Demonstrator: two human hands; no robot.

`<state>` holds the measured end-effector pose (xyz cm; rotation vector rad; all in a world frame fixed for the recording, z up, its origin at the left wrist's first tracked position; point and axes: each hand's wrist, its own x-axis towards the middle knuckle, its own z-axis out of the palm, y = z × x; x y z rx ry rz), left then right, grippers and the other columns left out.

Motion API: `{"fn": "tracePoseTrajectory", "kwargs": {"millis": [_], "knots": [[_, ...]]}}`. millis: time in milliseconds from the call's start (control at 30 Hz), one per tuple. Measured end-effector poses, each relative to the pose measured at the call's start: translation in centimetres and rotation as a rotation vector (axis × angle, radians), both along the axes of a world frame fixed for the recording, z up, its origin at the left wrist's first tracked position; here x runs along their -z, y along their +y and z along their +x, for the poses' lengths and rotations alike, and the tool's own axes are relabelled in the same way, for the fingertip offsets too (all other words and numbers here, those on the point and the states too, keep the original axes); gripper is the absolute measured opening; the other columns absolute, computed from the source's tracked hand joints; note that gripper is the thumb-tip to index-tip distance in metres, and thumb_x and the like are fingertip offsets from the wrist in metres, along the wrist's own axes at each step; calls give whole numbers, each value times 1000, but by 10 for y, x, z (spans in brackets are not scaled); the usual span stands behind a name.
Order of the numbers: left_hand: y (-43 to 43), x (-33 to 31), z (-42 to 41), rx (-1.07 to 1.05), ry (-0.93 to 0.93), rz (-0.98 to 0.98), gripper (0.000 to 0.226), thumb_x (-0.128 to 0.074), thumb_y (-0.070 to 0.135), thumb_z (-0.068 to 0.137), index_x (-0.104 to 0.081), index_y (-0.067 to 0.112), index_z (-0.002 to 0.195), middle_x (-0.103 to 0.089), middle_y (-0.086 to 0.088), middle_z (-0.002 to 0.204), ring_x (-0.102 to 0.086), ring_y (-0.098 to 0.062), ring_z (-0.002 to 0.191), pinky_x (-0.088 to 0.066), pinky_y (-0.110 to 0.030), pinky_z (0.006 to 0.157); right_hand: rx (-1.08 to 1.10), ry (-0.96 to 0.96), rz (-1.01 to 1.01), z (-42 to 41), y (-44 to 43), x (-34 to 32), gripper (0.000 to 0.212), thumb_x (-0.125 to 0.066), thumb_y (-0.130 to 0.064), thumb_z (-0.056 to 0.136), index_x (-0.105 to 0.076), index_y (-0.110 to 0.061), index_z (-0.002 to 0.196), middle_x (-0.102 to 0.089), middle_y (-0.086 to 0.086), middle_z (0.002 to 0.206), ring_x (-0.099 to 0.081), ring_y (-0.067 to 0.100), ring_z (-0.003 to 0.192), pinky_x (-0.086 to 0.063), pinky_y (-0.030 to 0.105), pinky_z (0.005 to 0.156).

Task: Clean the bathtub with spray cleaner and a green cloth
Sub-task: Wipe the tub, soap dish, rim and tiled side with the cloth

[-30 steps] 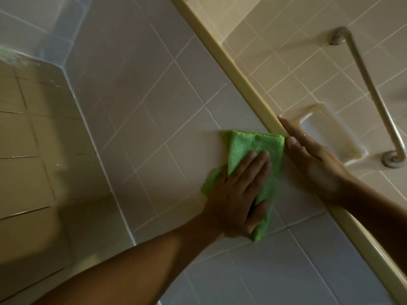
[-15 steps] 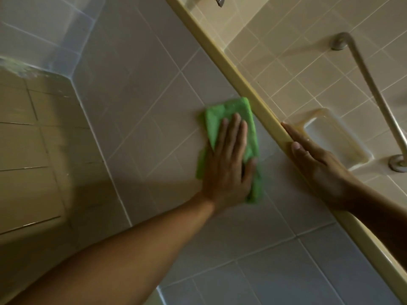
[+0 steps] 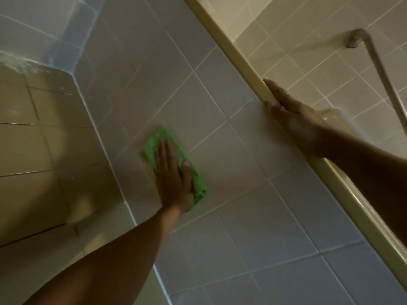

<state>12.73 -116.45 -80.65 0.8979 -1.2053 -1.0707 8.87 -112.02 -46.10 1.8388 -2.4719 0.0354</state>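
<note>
Bright green cloth (image 3: 174, 164), pale grey gridded tiles (image 3: 231, 227), cream rim (image 3: 248, 69)

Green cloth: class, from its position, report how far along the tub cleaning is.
Done: cannot tell; no tile looks cleaner than another. In hand: the left hand presses the green cloth flat on the grey tiles, while the right hand rests on the cream rim. Left: likely the surrounding tiles.

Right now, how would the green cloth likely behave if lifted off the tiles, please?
The green cloth looks folded and rumpled, so probably floppy and light. Flattened under the left hand, it likely slides easily on glazed tiles.
</note>
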Motion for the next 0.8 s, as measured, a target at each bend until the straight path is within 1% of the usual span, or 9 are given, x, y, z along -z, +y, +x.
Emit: {"fn": "tracePoseTrajectory", "kwargs": {"millis": [133, 200, 267, 300, 333, 400, 533, 700, 800], "knots": [[-2, 53, 4, 50, 0, 217, 75, -24, 54, 102, -9, 18, 165, -1, 0, 172, 1, -16, 159, -6, -49, 125, 39, 56, 31, 11, -9, -3, 49, -31, -56, 107, -17, -60, 153, -32, -5, 163, -40, 23, 138, -29, 32, 105], [0, 76, 3, 67, -15, 326, 74, -24, 51, 101, -8, 16, 165, -3, -2, 172, -2, -19, 159, -7, -48, 124, 93, 152, 72, 22, -7, -6, 50, -28, -51, 107, -13, -56, 155, -40, 2, 157, -51, 14, 102, -30, 16, 82], [0, 94, 3, 68, -39, 444, 75, -25, 50, 100, -11, 14, 164, -8, -8, 172, -7, -25, 159, -10, -48, 124, 108, 219, 87, 28, -6, -7, 51, -28, -50, 107, -12, -53, 156, -47, 2, 139, -40, 4, 76, -32, 8, 64], [0, 100, 4, 78, -26, 508, 76, -26, 50, 99, -11, 12, 164, -11, -11, 171, -9, -28, 158, -11, -46, 125, 94, 214, 81, 26, -6, -7, 52, -30, -53, 107, -13, -53, 156, -45, -2, 134, -46, 6, 82, -32, 4, 67], [0, 102, 5, 89, -6, 559, 78, -28, 50, 99, -12, 11, 164, -12, -13, 171, -11, -30, 158, -11, -43, 125, 77, 198, 64, 21, -5, -6, 56, -32, -60, 104, -13, -55, 156, -41, -9, 137, -53, 12, 101, -31, 4, 81], [0, 102, 6, 91, 13, 610, 80, -30, 52, 98, -14, 9, 163, -15, -16, 170, -13, -32, 157, -11, -39, 124, 36, 184, 43, 10, -4, -4, 66, -32, -71, 94, -12, -57, 156, -35, -12, 155, -43, 18, 136, -28, 25, 109], [-5, 91, 5, 91, 33, 683, 90, -31, 60, 92, -13, 8, 163, -12, -15, 171, -12, -32, 158, -10, -42, 124, -33, 294, 52, 6, -2, -1, 69, -33, -69, 94, -5, -54, 156, -35, -1, 159, -46, 24, 133, -34, 40, 112], [-25, 45, 8, 119, 209, 754, 69, -42, 34, 111, -4, 13, 164, -1, -4, 173, -1, -22, 159, -10, -38, 123, -141, 334, 96, 8, -13, 0, 74, -38, -61, 98, 3, -49, 158, -16, -11, 168, -42, 23, 139, -33, 41, 117], [-26, 21, 14, 154, 258, 647, 81, -39, 50, 100, -3, 17, 165, 2, -1, 173, 3, -15, 159, -9, -40, 126, -137, 296, 69, 11, -30, -1, 75, -48, -56, 100, -2, -47, 159, -12, -14, 168, -28, 17, 149, -22, 28, 118]]}}
